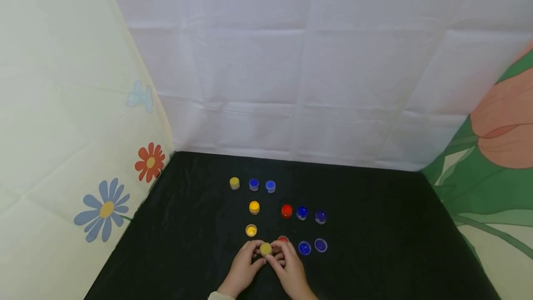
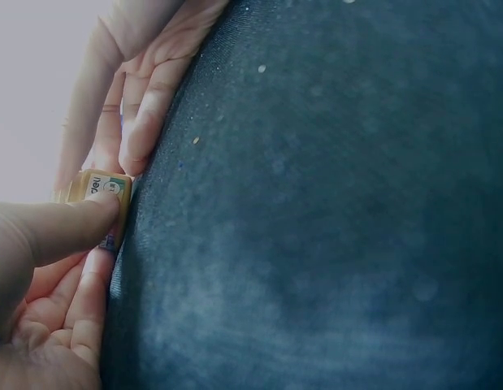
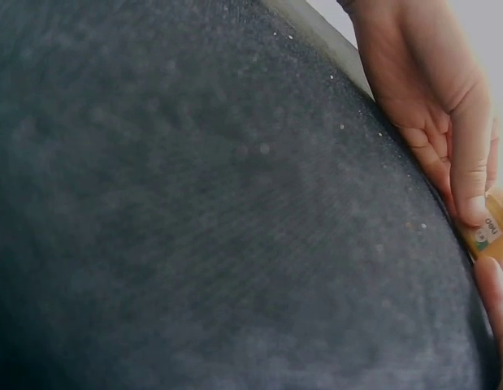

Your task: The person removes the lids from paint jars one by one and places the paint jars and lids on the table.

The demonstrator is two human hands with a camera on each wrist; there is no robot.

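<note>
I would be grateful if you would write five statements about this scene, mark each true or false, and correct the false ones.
1. The left hand and right hand hold one small jar with a round olive-yellow top. True.
2. The work surface is white. False: it is covered in black cloth.
3. In the head view, a small round red jar stands immediately left of a small round blue jar. True.
4. The farthest row includes a red jar. False: its three jars have an olive-yellow top, a dark-blue top and a lighter-blue top.
5. The held jar carries a printed label. True.
</note>
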